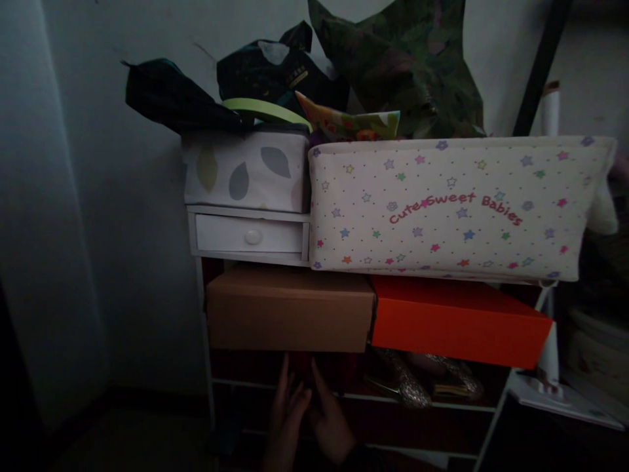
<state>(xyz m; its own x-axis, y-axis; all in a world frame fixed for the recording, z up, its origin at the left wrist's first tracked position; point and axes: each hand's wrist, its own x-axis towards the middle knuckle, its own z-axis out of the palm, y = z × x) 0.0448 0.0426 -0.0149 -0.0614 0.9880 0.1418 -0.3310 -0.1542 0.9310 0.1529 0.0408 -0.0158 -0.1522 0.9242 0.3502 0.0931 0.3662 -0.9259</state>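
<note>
My left hand [286,416] has its fingers up and spread apart. My right hand [331,423] points one finger up; I can't tell if it pinches anything. The brown box [289,318] is at twelve o'clock, just above my fingertips. From my hands, the orange box [457,324] is at two o'clock and sparkly shoes [413,387] at three.

Looks like a home: rm corner [71,177] w/ shoe rack [354,396], sparkly shoes [413,388], sm. white drawer [221,233] & bin [452,239] marked "Cute Sweet Babies".
</note>
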